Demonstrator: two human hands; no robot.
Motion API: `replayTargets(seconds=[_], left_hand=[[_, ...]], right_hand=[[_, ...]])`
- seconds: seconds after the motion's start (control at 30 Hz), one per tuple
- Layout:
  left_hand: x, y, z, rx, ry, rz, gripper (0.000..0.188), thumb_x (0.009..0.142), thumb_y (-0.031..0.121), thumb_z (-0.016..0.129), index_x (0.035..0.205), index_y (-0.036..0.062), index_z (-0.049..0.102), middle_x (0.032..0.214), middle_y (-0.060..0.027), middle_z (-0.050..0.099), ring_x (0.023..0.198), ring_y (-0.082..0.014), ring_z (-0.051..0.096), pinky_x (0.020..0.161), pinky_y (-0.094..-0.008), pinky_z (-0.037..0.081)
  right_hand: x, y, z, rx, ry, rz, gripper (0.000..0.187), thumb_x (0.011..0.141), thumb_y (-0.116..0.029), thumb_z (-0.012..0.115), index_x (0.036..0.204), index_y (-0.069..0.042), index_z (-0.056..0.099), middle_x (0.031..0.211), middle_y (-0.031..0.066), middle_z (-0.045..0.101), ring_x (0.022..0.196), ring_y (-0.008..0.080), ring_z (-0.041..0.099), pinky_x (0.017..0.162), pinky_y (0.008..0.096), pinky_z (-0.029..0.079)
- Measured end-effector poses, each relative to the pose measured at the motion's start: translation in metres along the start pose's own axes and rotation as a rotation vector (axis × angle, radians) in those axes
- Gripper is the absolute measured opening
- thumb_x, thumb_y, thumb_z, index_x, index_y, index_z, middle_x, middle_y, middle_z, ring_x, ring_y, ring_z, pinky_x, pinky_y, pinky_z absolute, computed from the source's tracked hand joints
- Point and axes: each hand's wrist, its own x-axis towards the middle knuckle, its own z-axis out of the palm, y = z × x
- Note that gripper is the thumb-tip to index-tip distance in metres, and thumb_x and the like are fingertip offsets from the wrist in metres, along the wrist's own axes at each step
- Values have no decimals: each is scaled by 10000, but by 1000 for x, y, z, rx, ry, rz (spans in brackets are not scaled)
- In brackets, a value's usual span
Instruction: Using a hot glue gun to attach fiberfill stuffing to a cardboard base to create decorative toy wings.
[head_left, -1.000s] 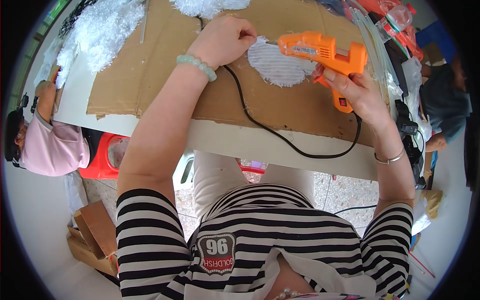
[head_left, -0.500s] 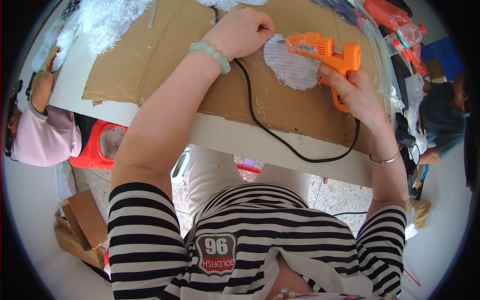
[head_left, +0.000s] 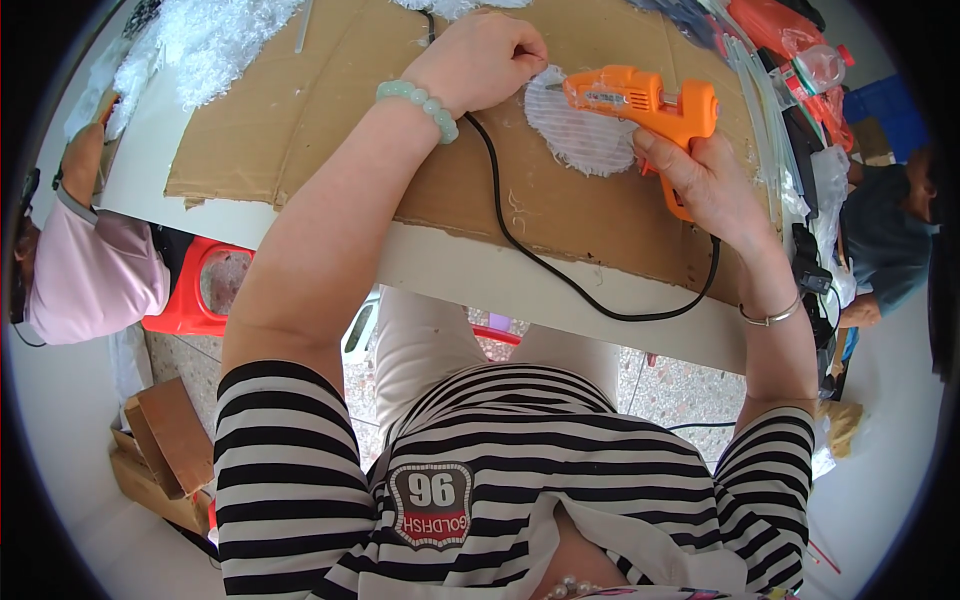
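Note:
My right hand grips an orange hot glue gun by its handle. Its nozzle points left, over the upper part of a round white ribbed fabric piece with frayed edges. That piece lies on a sheet of brown cardboard. At its upper left edge, the fingers of my left hand are pinched together, close to or on the rim; what they hold, if anything, is hidden. A black cord runs from the gun's handle, loops over the cardboard and passes under my left wrist.
Fluffy white material is heaped at the upper left. Clear sticks, a plastic bottle and a red bag crowd the right side. One person sits at left by a red stool, another at right.
The glue gun and my right hand have shifted slightly to the left. The fabric piece has moved a little up and left. At far left, the other person's arm has moved.

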Motion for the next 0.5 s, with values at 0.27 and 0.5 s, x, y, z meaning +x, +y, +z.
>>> replayTargets(seconds=[0.27, 0.5], left_hand=[[0, 1, 1, -16, 8, -5, 162, 816, 146, 595, 875, 6, 650, 799, -98, 651, 742, -210, 612, 691, -305, 486], [1, -3, 3, -21, -7, 12, 170, 827, 153, 597, 877, -2, 645, 806, -98, 651, 728, -191, 598, 686, -298, 478]], right_hand=[[-2, 2, 0, -5, -23, -3, 302, 922, -326, 558, 885, -26, 569, 766, 5, 557, 718, 101, 512, 637, 253, 419], [-5, 4, 0, 32, -55, -14, 260, 925, -283, 557, 902, -25, 551, 769, -2, 537, 716, 95, 503, 645, 249, 417]])
